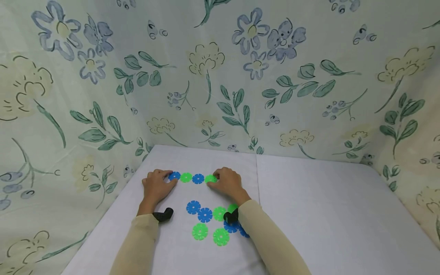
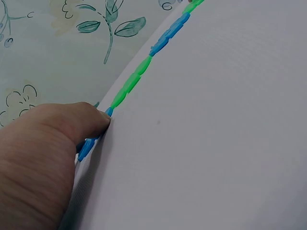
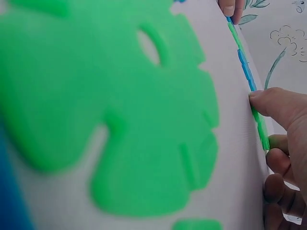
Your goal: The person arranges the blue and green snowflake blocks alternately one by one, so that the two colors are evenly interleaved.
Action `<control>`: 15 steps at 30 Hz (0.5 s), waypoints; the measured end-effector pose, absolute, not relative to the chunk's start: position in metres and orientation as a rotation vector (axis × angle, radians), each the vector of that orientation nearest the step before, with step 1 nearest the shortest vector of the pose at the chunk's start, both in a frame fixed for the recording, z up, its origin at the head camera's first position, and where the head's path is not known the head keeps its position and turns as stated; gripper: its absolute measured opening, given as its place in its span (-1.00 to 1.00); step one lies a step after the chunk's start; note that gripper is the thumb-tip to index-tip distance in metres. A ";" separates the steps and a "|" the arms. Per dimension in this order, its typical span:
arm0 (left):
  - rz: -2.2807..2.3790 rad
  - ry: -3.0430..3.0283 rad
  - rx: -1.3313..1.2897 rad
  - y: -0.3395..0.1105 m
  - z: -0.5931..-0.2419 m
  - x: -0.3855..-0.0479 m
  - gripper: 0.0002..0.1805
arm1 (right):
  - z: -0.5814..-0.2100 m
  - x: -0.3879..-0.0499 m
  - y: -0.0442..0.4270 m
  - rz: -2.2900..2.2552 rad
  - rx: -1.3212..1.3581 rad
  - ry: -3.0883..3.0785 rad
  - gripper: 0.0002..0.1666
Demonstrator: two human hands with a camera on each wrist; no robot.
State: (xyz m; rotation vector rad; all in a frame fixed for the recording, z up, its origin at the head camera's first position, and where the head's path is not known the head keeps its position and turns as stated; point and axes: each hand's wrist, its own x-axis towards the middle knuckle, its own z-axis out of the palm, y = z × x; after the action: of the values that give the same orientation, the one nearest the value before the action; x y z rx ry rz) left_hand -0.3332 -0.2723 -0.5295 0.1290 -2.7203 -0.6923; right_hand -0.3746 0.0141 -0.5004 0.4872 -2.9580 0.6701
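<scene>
Four-way notched plastic discs in a line lie toward the back of the white table. At the left end, my left hand (image 1: 157,186) pinches a blue disc (image 1: 175,176) between thumb and fingers. Beside it come a green disc (image 1: 186,177) and another blue disc (image 1: 198,178). At the right end, my right hand (image 1: 228,184) grips a green disc (image 1: 210,178) by its edge. The left wrist view shows the left thumb (image 2: 91,122) against the blue disc. In the right wrist view the right thumb (image 3: 271,101) presses the near side of the green one.
Nearer me lie several loose discs, among them a blue disc (image 1: 193,207) and a green disc (image 1: 221,236). Some sit partly under the right wrist. One green disc (image 3: 158,110) looms close to the right wrist camera. A floral cloth (image 1: 206,76) hangs behind the table (image 1: 326,214).
</scene>
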 end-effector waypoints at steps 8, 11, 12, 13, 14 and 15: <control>-0.699 -2.712 0.131 -0.273 -0.530 -0.335 -0.48 | -0.501 -0.372 0.014 0.696 0.472 -2.961 -0.36; -0.699 -2.710 0.131 -0.273 -0.530 -0.335 -0.49 | -0.501 -0.370 0.013 0.691 0.471 -2.962 -0.35; -0.701 -2.711 0.131 -0.273 -0.530 -0.335 -0.49 | -0.501 -0.370 0.013 0.685 0.469 -2.964 -0.35; -0.703 -2.711 0.132 -0.273 -0.530 -0.335 -0.49 | -0.502 -0.370 0.013 0.683 0.467 -2.965 -0.35; -0.705 -2.710 0.131 -0.272 -0.530 -0.335 -0.49 | -0.502 -0.370 0.013 0.681 0.468 -2.966 -0.35; -0.706 -2.709 0.131 -0.273 -0.530 -0.335 -0.48 | -0.502 -0.369 0.013 0.679 0.468 -2.967 -0.35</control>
State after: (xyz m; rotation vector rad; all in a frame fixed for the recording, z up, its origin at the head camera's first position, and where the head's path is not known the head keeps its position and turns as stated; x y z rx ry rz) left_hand -0.3347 -0.2725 -0.5301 0.1313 -2.7089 -0.7061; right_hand -0.3694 0.0132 -0.5024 0.4679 -2.9673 0.6794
